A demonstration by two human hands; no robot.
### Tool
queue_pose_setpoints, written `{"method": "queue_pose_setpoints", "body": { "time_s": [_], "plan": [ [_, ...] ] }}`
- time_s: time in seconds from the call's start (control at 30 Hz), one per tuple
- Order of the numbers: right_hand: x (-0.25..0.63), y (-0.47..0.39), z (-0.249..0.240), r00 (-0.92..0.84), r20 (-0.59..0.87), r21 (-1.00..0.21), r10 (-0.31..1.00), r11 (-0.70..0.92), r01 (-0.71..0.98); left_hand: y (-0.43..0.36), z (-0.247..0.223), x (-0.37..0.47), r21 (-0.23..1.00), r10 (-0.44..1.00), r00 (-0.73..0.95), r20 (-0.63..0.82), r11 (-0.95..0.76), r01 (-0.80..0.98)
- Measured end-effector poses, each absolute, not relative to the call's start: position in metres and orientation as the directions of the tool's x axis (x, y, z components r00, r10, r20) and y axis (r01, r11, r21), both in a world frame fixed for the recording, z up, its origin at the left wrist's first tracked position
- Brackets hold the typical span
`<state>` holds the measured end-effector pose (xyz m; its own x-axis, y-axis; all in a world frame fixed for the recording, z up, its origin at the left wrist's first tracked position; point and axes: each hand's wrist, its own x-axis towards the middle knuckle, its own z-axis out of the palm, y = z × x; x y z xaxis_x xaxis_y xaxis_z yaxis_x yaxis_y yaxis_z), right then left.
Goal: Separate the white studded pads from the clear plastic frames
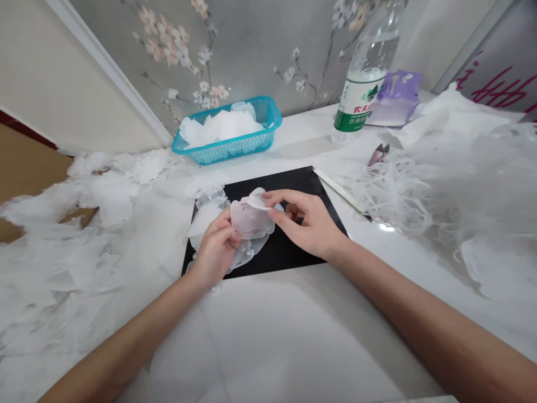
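Over a black mat (289, 252), my left hand (218, 246) pinches the left edge of a translucent whitish sheet piece (251, 221). My right hand (304, 221) has its thumb and forefinger closed on a small folded flap at the top right of that piece. More translucent pieces (243, 254) lie on the mat below and left of the held one, partly hidden by my left hand.
A blue basket (229, 151) of white pieces stands at the back. A water bottle (363, 84), a purple packet (396, 98) and dark-tipped cutters (378, 155) are back right. Stringy white scraps (461, 168) heap at right; thin pieces (75, 252) cover the left.
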<state>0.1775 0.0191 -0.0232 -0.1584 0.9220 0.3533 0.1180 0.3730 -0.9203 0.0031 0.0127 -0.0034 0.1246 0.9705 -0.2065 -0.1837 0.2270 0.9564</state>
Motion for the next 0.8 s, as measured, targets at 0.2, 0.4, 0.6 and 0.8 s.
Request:
{"method": "queue_pose_setpoints", "body": {
  "time_s": [0.2,0.4,0.6,0.8],
  "plan": [
    [0.1765,0.0159,-0.0202,-0.238,0.429,-0.874,0.871,0.467,0.133,0.0134,-0.0013,0.0011,0.934,0.966,0.178,-0.186,0.23,-0.272],
    [0.1777,0.0191,-0.0236,-0.291,0.492,-0.823,0.821,0.547,0.152,0.0116,-0.0005,0.0045,0.952,0.964,0.179,-0.198,0.232,-0.198],
    [0.1822,0.0216,-0.0208,-0.274,0.505,-0.785,0.819,0.567,0.249,0.0094,0.0,0.0091,0.968,0.971,0.117,-0.211,0.223,-0.111],
    [0.1855,0.0233,-0.0152,-0.161,0.206,-0.946,0.965,0.238,0.221,0.0097,-0.0002,0.0098,0.973,0.973,0.103,-0.205,0.214,-0.082]
  ]
}}
